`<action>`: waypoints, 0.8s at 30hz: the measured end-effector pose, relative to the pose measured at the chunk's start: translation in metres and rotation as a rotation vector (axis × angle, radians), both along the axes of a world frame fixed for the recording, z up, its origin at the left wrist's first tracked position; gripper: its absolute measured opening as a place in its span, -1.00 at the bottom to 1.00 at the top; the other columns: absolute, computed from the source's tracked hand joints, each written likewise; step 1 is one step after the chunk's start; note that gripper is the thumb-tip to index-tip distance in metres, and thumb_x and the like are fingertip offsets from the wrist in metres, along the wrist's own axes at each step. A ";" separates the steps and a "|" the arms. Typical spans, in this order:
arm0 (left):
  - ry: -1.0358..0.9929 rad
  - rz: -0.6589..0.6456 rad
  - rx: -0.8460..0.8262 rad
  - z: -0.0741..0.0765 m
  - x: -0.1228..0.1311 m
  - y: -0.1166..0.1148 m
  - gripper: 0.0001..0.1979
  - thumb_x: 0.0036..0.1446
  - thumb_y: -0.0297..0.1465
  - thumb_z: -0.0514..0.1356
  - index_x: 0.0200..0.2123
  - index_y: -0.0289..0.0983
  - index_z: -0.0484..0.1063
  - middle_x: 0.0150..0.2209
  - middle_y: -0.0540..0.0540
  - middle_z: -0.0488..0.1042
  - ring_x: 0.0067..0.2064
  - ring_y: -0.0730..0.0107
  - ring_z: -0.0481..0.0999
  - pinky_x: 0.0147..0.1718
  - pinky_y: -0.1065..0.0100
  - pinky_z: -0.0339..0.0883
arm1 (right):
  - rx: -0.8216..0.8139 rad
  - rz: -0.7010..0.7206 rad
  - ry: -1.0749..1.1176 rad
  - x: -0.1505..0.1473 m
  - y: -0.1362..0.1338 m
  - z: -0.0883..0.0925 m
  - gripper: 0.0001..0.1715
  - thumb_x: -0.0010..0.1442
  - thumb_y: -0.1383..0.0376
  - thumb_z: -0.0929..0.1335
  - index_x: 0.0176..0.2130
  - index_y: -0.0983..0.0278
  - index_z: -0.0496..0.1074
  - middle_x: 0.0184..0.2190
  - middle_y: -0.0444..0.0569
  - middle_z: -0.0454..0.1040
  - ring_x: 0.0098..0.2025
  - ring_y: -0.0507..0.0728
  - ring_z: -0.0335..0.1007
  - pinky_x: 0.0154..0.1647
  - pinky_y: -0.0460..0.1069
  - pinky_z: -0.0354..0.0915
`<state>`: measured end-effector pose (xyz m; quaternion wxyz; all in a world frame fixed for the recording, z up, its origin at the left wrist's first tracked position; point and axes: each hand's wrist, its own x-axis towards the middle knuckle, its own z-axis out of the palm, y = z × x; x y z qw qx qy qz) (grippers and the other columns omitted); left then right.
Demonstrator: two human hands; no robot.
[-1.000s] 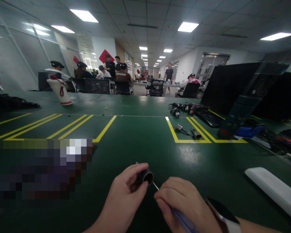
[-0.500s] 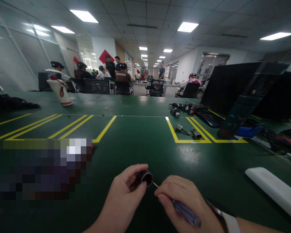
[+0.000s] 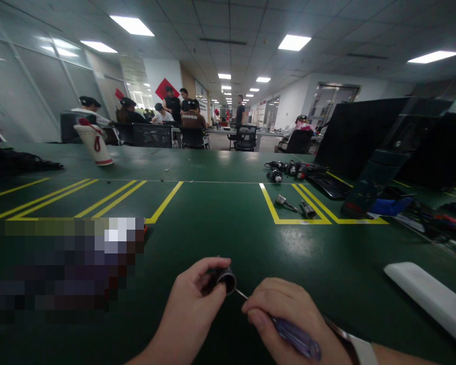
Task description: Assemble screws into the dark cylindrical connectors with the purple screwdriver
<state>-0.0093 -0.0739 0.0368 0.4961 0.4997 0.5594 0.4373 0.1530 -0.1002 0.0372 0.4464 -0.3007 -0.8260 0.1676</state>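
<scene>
My left hand [image 3: 192, 309] is closed round a small black cylindrical part [image 3: 225, 280], held just above the green table [image 3: 220, 223] near its front edge. My right hand [image 3: 289, 317] grips a screwdriver with a translucent purple handle [image 3: 296, 338]. Its thin metal shaft [image 3: 241, 294] reaches into the open end of the cylinder. A watch with a white strap sits on my right wrist [image 3: 355, 344].
Yellow lines mark boxes on the table. Two small metal parts [image 3: 293, 205] lie in one box, and more black parts [image 3: 289, 170] lie behind it. A white flat object [image 3: 429, 296] is at the right. Dark monitors [image 3: 365, 134] stand at the right. People sit and stand at the far desks.
My hands have shifted slightly, and the screwdriver handle shows more below my right hand. A person in the background has walked to the left.
</scene>
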 end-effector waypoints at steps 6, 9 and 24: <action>-0.011 0.006 0.000 0.000 0.001 -0.001 -0.77 -0.20 -0.47 0.22 -0.35 -0.28 0.50 -0.35 -0.07 0.61 -0.24 0.23 0.58 -0.23 0.31 0.43 | -0.016 -0.001 -0.030 -0.001 0.001 -0.005 -0.79 0.12 0.51 0.22 -0.38 0.36 0.41 -0.53 -0.03 0.46 -0.47 0.02 0.35 -0.43 -0.11 0.26; -0.010 0.003 -0.008 -0.002 0.001 -0.001 -0.75 -0.19 -0.47 0.22 -0.32 -0.28 0.50 -0.31 -0.08 0.61 -0.21 0.23 0.57 -0.20 0.30 0.41 | 0.019 0.020 -0.053 0.000 0.001 -0.010 -0.81 0.11 0.51 0.23 -0.37 0.35 0.41 -0.51 -0.02 0.47 -0.47 0.03 0.36 -0.44 -0.11 0.26; -0.088 0.015 -0.064 0.004 0.002 -0.004 -0.68 -0.17 -0.50 0.21 -0.24 -0.32 0.49 -0.30 -0.10 0.61 -0.22 0.24 0.56 -0.19 0.32 0.36 | 0.105 0.013 -0.081 0.001 0.004 -0.013 -0.80 0.11 0.51 0.23 -0.31 0.33 0.39 -0.48 0.00 0.49 -0.46 0.05 0.38 -0.46 -0.10 0.30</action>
